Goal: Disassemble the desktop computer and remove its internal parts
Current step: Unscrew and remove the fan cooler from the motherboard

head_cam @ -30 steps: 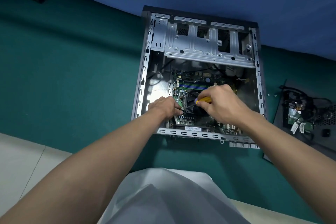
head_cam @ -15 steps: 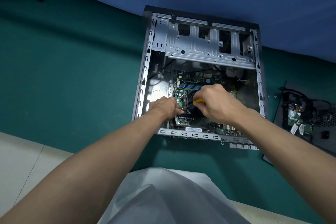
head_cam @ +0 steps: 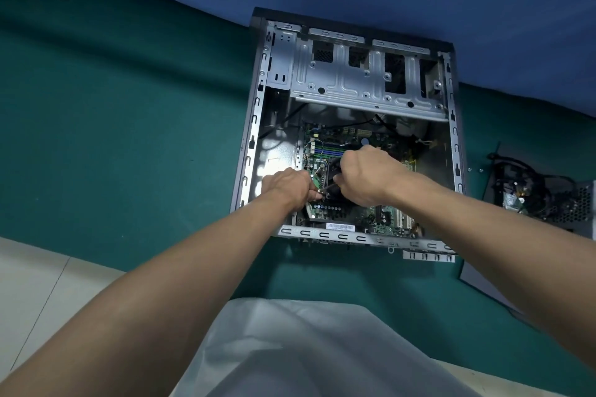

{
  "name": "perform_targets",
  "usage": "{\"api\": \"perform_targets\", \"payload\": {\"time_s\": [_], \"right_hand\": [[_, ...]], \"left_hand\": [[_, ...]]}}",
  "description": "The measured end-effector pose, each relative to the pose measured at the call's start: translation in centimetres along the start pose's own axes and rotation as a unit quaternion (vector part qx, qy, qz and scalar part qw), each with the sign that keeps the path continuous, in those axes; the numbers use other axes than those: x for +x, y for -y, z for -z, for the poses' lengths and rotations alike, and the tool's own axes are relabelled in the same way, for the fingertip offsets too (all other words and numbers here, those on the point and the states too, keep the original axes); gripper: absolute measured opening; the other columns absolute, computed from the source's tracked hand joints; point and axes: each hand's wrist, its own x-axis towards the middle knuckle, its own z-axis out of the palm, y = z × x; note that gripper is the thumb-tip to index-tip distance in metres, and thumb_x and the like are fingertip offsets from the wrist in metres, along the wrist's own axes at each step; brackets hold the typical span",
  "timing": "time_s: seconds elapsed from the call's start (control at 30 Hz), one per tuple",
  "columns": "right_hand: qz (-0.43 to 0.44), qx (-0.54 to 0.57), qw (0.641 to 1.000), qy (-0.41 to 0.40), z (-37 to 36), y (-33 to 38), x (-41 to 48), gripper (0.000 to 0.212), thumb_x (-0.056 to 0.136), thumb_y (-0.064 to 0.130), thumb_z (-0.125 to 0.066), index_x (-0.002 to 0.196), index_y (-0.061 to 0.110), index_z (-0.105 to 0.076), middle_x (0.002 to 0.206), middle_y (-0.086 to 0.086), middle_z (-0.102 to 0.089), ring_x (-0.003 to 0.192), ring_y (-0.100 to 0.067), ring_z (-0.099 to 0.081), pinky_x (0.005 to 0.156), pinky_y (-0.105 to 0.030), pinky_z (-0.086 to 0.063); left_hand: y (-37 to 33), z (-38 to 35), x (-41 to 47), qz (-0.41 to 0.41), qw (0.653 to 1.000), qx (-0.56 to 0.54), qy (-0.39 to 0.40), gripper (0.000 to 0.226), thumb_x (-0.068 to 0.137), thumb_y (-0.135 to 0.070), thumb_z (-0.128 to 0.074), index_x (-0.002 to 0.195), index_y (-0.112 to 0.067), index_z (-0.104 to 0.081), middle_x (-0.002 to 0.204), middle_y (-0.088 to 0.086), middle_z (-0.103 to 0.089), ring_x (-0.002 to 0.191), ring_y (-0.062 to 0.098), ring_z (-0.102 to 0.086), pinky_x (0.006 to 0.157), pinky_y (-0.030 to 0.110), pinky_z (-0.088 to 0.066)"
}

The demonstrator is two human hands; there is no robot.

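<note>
Head: right hand (head_cam: 364, 177) over screwdriver (head_cam: 329, 186); cabled parts (head_cam: 532, 193) right of case (head_cam: 254, 126)

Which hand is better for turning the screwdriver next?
Right, probably. The right hand grips the screwdriver in its fist, while the left hand only pinches at its tip over the motherboard.

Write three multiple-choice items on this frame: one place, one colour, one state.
1. Where do the removed parts with cables lie?
A. right of the case
B. left of it
C. on top of it
2. The mat is:
A. red
B. green
C. white
3. The case's side is:
A. shut
B. open, with the motherboard exposed
C. taped over
Key: 1 A, they sit past its right wall; 2 B, green surrounds the case; 3 B, the board shows inside.
</note>
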Motion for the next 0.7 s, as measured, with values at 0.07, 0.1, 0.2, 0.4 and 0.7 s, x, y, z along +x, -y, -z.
{"api": "perform_targets", "payload": {"time_s": [0.07,0.1,0.2,0.4,0.7], "right_hand": [[0.053,-0.054,0.997,-0.02,0.2,0.6,-0.5,0.034,0.091,0.012,-0.046,0.059,0.014,-0.036,0.06,-0.003,-0.037,0.058,-0.023,-0.043,0.061,-0.032,-0.036],[0.092,-0.089,0.991,-0.028,0.4,1.0,-0.6,0.034,0.09,0.01,-0.047,0.058,0.012,-0.035,0.058,-0.002,-0.035,0.057,-0.023,-0.042,0.059,-0.032,-0.036],[0.201,-0.158,0.966,-0.043,0.9,2.1,-0.4,0.027,0.094,0.012,-0.049,0.069,0.008,-0.056,0.053,0.0,-0.029,0.06,-0.023,-0.045,0.055,-0.03,-0.038],[0.113,-0.01,0.993,-0.015,1.0,1.4,1.6,0.029,0.087,0.021,-0.061,0.062,0.007,-0.059,0.057,-0.011,-0.058,0.06,-0.024,-0.057,0.047,-0.024,-0.042],[-0.039,0.076,0.994,0.062,1.8,2.0,1.9,0.031,0.092,0.013,-0.047,0.061,0.008,-0.048,0.054,-0.004,-0.049,0.042,-0.012,-0.043,0.037,-0.017,-0.03]], "left_hand": [[0.0,-0.1,-0.1,-0.007,1.0,0.009,-0.012,0.032,0.089,-0.053,-0.056,0.103,-0.026,-0.064,0.085,-0.006,-0.053,0.092,0.017,-0.05,0.075,0.032,-0.03],[0.0,-0.1,-0.1,-0.008,1.0,0.017,-0.02,0.028,0.089,-0.052,-0.056,0.093,-0.025,-0.062,0.077,-0.008,-0.047,0.087,0.016,-0.047,0.074,0.032,-0.029],[-0.2,0.0,-0.2,0.004,0.999,0.036,-0.034,0.035,0.091,-0.045,-0.059,0.067,-0.022,-0.047,0.067,-0.008,-0.045,0.074,0.016,-0.047,0.072,0.032,-0.03],[-0.6,0.6,-0.4,-0.009,0.998,0.042,-0.037,0.023,0.092,-0.047,-0.058,0.084,-0.026,-0.061,0.084,-0.004,-0.059,0.083,0.018,-0.051,0.072,0.033,-0.03],[-0.6,0.7,-0.7,-0.039,0.994,0.09,-0.038,0.024,0.089,-0.042,-0.063,0.086,-0.019,-0.066,0.083,-0.004,-0.061,0.081,0.015,-0.054,0.07,0.031,-0.036]]}}
